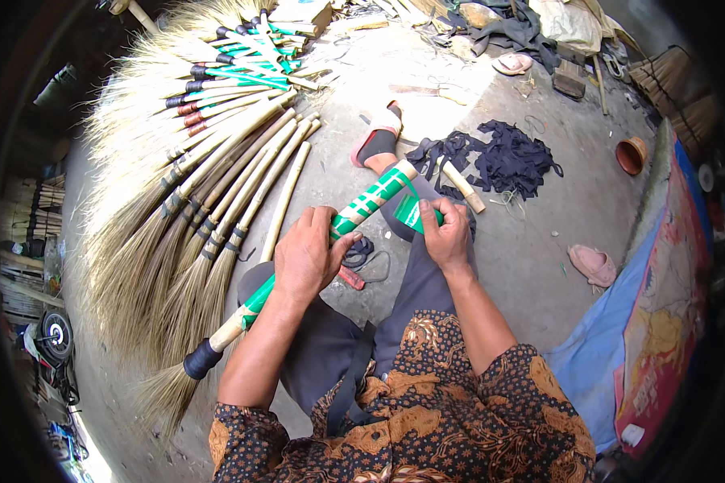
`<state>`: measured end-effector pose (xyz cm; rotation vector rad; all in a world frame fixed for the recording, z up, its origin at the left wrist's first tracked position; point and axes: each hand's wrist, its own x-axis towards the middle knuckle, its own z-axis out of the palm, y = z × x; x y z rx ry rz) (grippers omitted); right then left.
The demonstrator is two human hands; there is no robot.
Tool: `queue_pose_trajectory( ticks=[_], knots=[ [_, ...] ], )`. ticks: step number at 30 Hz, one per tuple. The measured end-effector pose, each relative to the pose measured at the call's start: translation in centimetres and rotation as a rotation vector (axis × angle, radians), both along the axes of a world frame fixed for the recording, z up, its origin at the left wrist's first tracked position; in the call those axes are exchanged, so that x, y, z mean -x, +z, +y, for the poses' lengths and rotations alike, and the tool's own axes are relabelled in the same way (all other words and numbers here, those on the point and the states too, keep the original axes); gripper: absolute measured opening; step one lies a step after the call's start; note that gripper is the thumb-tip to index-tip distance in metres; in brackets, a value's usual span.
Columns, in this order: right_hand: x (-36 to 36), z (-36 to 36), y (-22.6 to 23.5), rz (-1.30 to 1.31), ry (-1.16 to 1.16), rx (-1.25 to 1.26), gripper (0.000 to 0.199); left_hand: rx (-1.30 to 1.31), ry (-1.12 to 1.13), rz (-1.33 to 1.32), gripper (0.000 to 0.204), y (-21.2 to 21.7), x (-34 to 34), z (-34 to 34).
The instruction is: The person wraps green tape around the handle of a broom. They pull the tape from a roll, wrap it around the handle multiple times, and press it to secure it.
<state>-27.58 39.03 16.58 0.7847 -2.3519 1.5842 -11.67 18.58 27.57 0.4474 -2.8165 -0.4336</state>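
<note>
My left hand (pixel 304 251) is wrapped round the handle of a broom (pixel 368 204), which slants across my lap. Green strip winds in a crisscross over the pale upper handle, and more green shows below my hand. Black binding joins the handle to its straw bristles at the lower left. In my right hand (pixel 449 233) the thumb and fingers pinch a flat bundle of green strip (pixel 415 214). From that bundle a short length runs to the handle's top end.
Many straw brooms (pixel 217 201) lie fanned out at the left. Black cloth strips (pixel 507 157) and a wooden mallet (pixel 461 185) lie ahead, near my sandalled foot (pixel 379 138). A clay pot (pixel 631 155), a pink sandal (pixel 592 265) and a blue sheet (pixel 592 346) are on the right.
</note>
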Motion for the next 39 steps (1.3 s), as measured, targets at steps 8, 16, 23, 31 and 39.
queue_pose_trajectory(
  ticks=[8, 16, 23, 31, 39],
  knots=[
    [-0.1, -0.2, 0.2, 0.017, 0.012, 0.042, 0.035, 0.13, -0.036, -0.014, 0.048, -1.0, 0.5, -1.0],
    [-0.3, -0.8, -0.4, 0.034, -0.016, 0.076, 0.032, -0.117, 0.077, -0.339, 0.053, 0.2, 1.3, -0.8],
    [-0.2, -1.0, -0.5, 0.005, -0.015, 0.065, 0.032, -0.218, 0.056, -0.347, 0.051, 0.4, 1.5, -0.9],
    [-0.4, -0.8, -0.4, -0.019, -0.017, 0.03, 0.035, -0.153, 0.014, -0.178, 0.044, -0.1, 1.4, -1.1],
    [-0.3, -0.9, -0.4, -0.044, -0.002, 0.01, 0.034, -0.14, 0.03, -0.076, 0.055, 0.8, 1.7, -0.7]
  ],
)
